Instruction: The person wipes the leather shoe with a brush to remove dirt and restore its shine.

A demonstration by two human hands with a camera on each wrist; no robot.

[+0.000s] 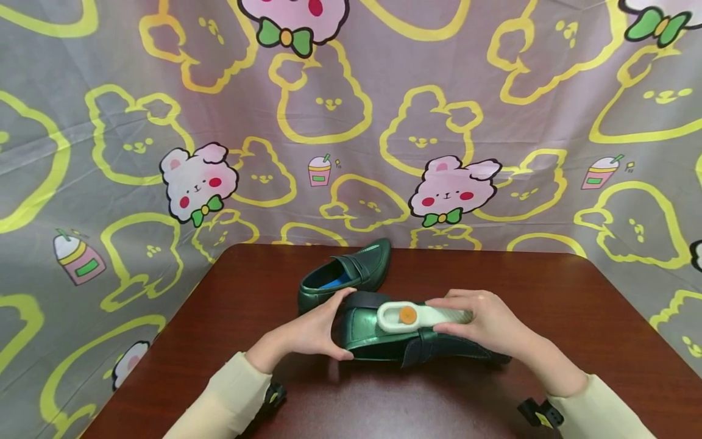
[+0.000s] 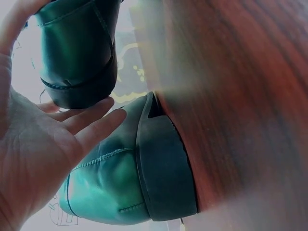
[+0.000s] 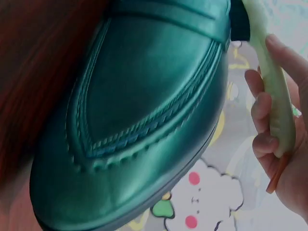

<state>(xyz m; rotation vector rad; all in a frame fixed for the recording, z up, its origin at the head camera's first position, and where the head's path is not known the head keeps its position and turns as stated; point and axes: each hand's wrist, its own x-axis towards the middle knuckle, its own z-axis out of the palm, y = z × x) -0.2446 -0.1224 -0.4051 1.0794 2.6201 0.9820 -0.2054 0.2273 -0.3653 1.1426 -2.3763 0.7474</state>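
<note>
A dark green loafer [image 1: 364, 329] is tipped on its side, its opening facing me and its toe to the right. My left hand [image 1: 312, 332] grips it round the heel, thumb below and fingers above. My right hand [image 1: 488, 320] holds a brush by its pale green handle [image 3: 274, 91], which has an orange round knob [image 1: 407, 314] on its head. In the right wrist view, dark bristles [image 3: 239, 21] meet the loafer's side by the strap. The matching loafer [image 1: 375, 265] stands upright just behind, its blue insole showing.
Both loafers are on or above a brown wooden table [image 1: 263, 274]. A grey curtain [image 1: 351, 146] printed with cartoon bears surrounds the table at the back and sides. A short orange cord [image 3: 278, 173] hangs from the end of the brush handle.
</note>
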